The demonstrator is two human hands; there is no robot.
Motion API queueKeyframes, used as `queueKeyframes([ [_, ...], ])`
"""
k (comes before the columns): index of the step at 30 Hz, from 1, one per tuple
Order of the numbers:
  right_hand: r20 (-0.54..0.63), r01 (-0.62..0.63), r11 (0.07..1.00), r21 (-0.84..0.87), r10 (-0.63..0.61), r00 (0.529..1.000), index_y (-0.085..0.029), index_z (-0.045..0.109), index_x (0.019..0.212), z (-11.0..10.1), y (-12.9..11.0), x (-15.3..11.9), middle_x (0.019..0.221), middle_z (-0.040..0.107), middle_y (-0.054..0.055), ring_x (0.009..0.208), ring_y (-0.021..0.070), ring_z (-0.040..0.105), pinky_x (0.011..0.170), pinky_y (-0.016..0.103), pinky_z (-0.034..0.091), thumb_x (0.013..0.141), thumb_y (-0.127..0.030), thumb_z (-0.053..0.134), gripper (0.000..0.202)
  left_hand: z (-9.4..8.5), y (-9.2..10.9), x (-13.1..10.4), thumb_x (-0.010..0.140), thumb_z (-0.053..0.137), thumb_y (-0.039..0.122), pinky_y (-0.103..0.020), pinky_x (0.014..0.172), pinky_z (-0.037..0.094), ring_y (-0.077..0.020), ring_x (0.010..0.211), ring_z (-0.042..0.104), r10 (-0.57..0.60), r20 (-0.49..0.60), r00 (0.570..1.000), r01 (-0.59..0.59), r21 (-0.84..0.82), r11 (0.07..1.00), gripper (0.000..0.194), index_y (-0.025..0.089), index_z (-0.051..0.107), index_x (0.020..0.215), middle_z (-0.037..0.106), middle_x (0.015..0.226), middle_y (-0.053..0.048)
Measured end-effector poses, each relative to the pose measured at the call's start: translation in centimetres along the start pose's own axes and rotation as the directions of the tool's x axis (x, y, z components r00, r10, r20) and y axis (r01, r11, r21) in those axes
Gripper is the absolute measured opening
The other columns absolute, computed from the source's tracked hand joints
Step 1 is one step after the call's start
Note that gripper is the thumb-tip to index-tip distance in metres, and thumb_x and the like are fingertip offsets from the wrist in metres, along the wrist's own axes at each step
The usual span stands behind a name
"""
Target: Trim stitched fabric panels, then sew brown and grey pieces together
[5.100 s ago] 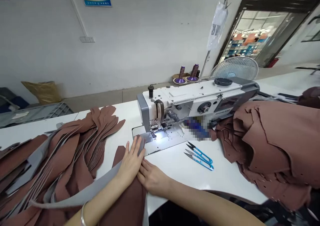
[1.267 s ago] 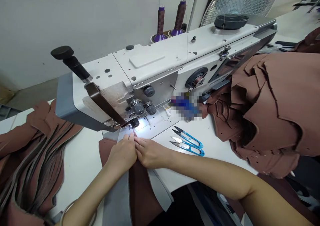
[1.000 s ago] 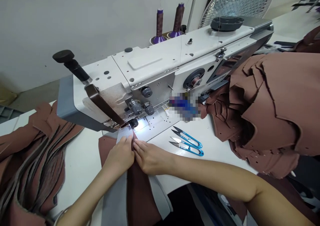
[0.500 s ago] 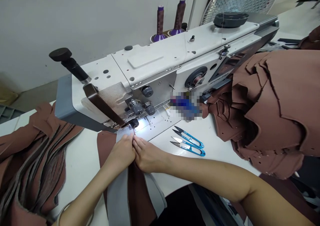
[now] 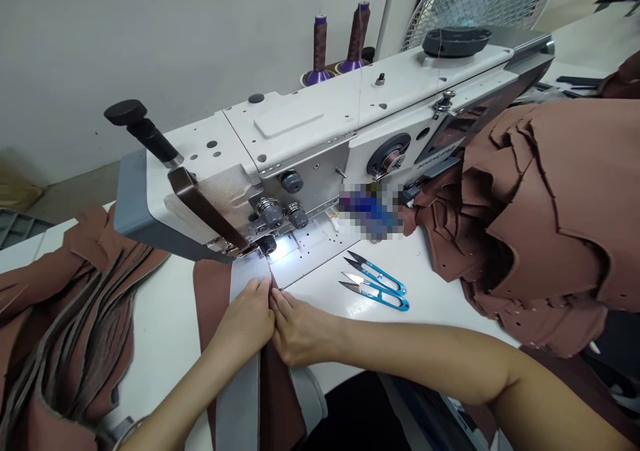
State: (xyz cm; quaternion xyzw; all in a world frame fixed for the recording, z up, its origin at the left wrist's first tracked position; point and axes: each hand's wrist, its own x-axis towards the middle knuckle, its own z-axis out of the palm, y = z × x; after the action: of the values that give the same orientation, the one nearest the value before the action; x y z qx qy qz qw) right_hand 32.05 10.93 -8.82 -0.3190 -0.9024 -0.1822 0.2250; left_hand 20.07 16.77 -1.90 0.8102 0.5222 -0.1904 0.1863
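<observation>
A sewing machine (image 5: 300, 128) stands in front of me, its lamp lighting the plate under the needle area. Brown leather pieces (image 5: 281, 398) with grey backing run from beneath the presser area down toward my lap. Along their joined edge, just short of the needle, my left hand (image 5: 250, 314) is closed with its fingers pinching the leather. Touching it on the right side, my right hand (image 5: 306, 331) also pinches the same edge. The fingertips partly cover the seam, and the needle itself is hard to make out.
Two blue-handled thread snips (image 5: 377, 291) lie on the white table right of my hands. Stacked brown leather pieces (image 5: 540, 191) are at the right, and more leather strips (image 5: 85, 304) at the left. Thread cones (image 5: 320, 51) and a fan (image 5: 480, 1) stand behind the machine.
Both hands have slid back along the leather edge toward me, away from the needle, showing more of the edge in front of the fingers. The snips lie as before.
</observation>
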Motion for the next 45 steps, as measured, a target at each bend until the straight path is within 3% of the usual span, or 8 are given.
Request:
queueKeyframes([
  [6,-0.032,-0.012,0.999,-0.030,0.011,0.999,0.002,0.065,0.089,0.9,0.7,0.2,0.093,0.067,0.030,0.091,0.0371,0.066,0.080,0.052,0.050,0.080,-0.010,0.048,0.023,-0.2,-0.2,1.2,0.085,0.036,0.005,-0.029,0.091,0.042,-0.0210,0.106,0.058,0.035,-0.029,0.999,-0.034,0.010,0.999,0.051,0.007,0.039,0.135,0.055,0.123,-0.016],
  [12,-0.047,-0.037,0.999,-0.014,0.036,0.998,0.003,0.065,0.089,1.2,1.7,0.6,0.091,0.066,0.029,0.091,0.0355,0.065,0.082,0.050,0.049,0.081,-0.009,0.049,0.021,-0.7,-0.7,2.6,0.086,0.035,0.008,-0.033,0.088,0.044,-0.0241,0.107,0.058,0.015,-0.075,0.997,-0.016,-0.007,1.000,0.045,0.010,0.045,0.129,0.055,0.121,-0.017],
  [16,-0.038,0.008,1.000,0.019,-0.007,0.999,0.000,0.064,0.088,0.6,1.5,0.3,0.085,0.067,0.025,0.087,0.0323,0.065,0.080,0.048,0.049,0.083,-0.010,0.048,0.020,-0.6,-1.0,2.1,0.081,0.040,0.006,-0.034,0.091,0.044,-0.0248,0.111,0.055,0.005,-0.062,0.998,-0.005,-0.011,1.000,0.055,0.009,0.037,0.136,0.054,0.122,-0.016],
  [23,-0.041,0.022,1.000,0.022,-0.021,0.999,-0.003,0.066,0.077,0.9,1.7,0.5,0.080,0.067,0.024,0.083,0.0330,0.064,0.078,0.049,0.046,0.080,-0.010,0.052,0.016,-0.1,-1.0,0.5,0.079,0.039,0.003,-0.033,0.096,0.042,-0.0232,0.114,0.055,0.040,-0.020,0.999,-0.041,-0.028,0.999,0.054,0.007,0.042,0.134,0.054,0.128,-0.017],
  [36,-0.018,0.009,1.000,0.025,-0.008,1.000,-0.005,0.066,0.077,1.0,2.7,0.7,0.081,0.068,0.022,0.078,0.0301,0.063,0.076,0.046,0.044,0.081,-0.010,0.049,0.018,-1.2,-0.5,2.5,0.081,0.038,0.004,-0.035,0.095,0.042,-0.0259,0.116,0.054,0.000,0.023,1.000,0.001,-0.047,0.999,0.057,0.008,0.038,0.138,0.052,0.128,-0.017],
  [45,0.022,0.053,0.998,0.042,-0.054,0.998,-0.005,0.066,0.077,0.4,2.9,0.8,0.084,0.068,0.023,0.078,0.0300,0.063,0.075,0.047,0.043,0.083,-0.011,0.048,0.020,-0.6,-1.5,1.7,0.078,0.039,0.005,-0.035,0.092,0.044,-0.0253,0.110,0.057,0.062,0.005,0.998,-0.061,-0.090,0.994,0.057,0.011,0.042,0.134,0.053,0.128,-0.016],
])
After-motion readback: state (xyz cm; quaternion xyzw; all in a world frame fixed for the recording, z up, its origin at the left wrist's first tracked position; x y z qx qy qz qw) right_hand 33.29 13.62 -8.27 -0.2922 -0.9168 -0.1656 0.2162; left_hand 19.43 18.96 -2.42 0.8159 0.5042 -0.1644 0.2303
